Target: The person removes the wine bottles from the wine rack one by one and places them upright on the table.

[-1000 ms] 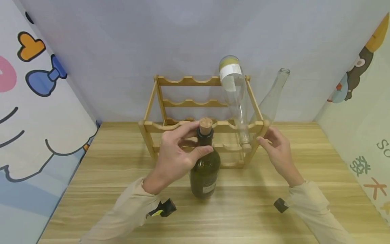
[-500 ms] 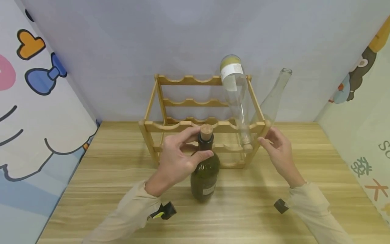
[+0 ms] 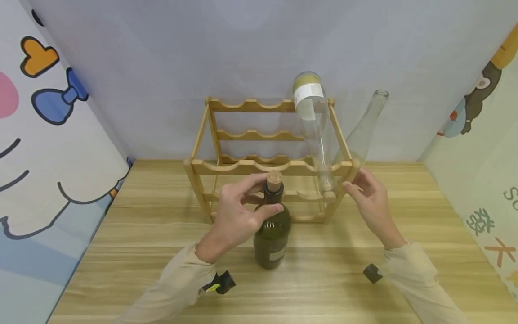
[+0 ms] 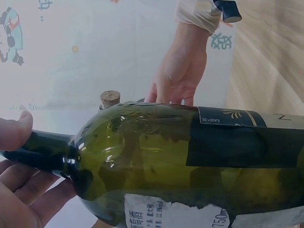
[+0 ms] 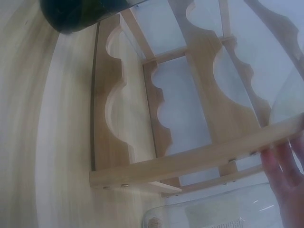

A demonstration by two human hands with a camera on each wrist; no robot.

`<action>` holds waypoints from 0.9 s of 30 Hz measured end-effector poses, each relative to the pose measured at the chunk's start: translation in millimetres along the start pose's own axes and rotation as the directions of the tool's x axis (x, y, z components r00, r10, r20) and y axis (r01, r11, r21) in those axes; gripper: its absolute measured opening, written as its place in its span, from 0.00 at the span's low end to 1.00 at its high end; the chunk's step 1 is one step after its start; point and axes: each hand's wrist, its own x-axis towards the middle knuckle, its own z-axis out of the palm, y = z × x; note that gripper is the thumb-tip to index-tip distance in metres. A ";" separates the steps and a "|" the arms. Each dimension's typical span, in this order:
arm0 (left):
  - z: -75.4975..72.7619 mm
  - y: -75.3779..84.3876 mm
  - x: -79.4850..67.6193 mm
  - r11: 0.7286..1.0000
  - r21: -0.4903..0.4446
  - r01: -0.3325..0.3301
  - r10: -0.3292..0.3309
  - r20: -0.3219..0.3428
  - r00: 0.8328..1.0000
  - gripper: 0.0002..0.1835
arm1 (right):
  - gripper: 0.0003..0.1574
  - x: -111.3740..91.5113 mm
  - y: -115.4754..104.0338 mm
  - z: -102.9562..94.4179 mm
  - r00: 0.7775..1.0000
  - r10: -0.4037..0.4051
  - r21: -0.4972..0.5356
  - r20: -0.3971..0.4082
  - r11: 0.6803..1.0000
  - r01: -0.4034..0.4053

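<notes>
My left hand (image 3: 238, 209) grips a dark green wine bottle (image 3: 272, 236) around its neck, thumb in front and fingers behind. The bottle leans slightly, neck up, with a cork (image 3: 274, 181) in its mouth. In the left wrist view its torn white label and dark label show on the glass. Just behind it stands a wooden wine rack (image 3: 251, 166). My right hand (image 3: 370, 193) holds the rack's front right post, and the right wrist view shows fingers (image 5: 284, 164) against that wood. A clear corked bottle (image 3: 317, 130) lies in the rack's top right slot, neck toward me.
An uncorked clear glass bottle (image 3: 366, 128) stands behind the rack's right side. The wooden table (image 3: 323, 279) meets a plain wall at the back. Printed panels (image 3: 60, 148) flank it left and right. Black wrist-worn devices (image 3: 225, 282) stick out below the sleeves.
My left hand has moved down and slightly toward me with the green wine bottle, its cork now lower against the rack. The right hand stays on the post.
</notes>
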 end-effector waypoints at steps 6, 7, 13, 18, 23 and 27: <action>0.0 -1.3 -3.3 1.000 -0.004 -0.006 0.006 0.008 1.000 0.24 | 0.18 0.1 0.2 1.3 1.000 -0.009 -0.002 0.021 1.000 0.009; 0.0 -1.3 -3.6 1.000 -0.006 -0.005 0.005 0.008 1.000 0.24 | 0.18 0.1 0.0 1.5 1.000 -0.012 0.001 0.022 1.000 0.012; 0.0 -0.5 -3.5 0.999 -0.012 0.032 -0.031 0.053 0.998 0.25 | 0.17 -0.4 -0.4 1.4 1.000 -0.013 0.011 -0.005 1.000 0.013; 0.8 -5.1 -4.9 1.000 -0.010 0.009 -0.008 0.091 0.996 0.25 | 0.18 -0.4 -1.0 0.5 1.000 -0.022 -0.007 0.012 1.000 0.022; 1.8 -11.0 -9.0 0.999 -0.001 -0.035 0.035 0.080 0.996 0.25 | 0.19 0.3 0.1 0.5 1.000 -0.017 0.003 0.005 1.000 0.017; 2.5 -12.7 -9.9 0.999 0.011 -0.042 0.041 0.077 0.996 0.25 | 0.20 -0.6 0.6 1.1 1.000 -0.002 0.004 -0.008 1.000 0.002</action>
